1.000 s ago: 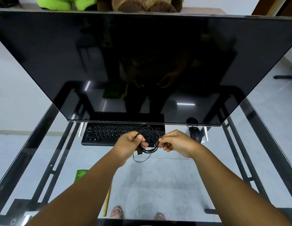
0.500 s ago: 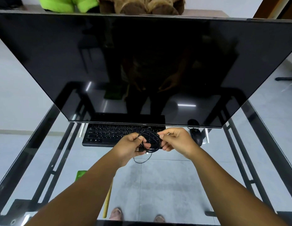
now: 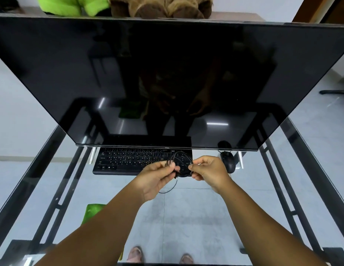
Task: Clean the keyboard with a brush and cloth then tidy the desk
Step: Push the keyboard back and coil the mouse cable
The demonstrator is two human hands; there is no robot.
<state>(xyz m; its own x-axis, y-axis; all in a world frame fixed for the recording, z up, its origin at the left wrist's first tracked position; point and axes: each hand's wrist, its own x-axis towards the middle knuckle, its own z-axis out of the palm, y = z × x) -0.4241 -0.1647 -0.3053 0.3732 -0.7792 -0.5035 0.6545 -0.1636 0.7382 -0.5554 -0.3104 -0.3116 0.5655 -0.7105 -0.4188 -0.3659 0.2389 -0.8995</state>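
A coiled black cable (image 3: 181,166) is pinched between the left hand (image 3: 155,178) and the right hand (image 3: 209,172) at the frame's centre, above a glass desk (image 3: 196,217). A black keyboard (image 3: 132,160) and a mouse (image 3: 227,161) are seen beneath a large dark monitor (image 3: 167,77).

Keyboard (image 3: 128,161): back edge tucked under the monitor (image 3: 167,73), right end hidden behind the cable coil (image 3: 181,166) and both hands; key legends too small to read. Mouse (image 3: 227,162) top partly under the monitor. Monitor corners cut off at left & right frame edges. Green thing (image 3: 93,212) under the glass desk (image 3: 32,179) partly behind left forearm, can't tell what it is
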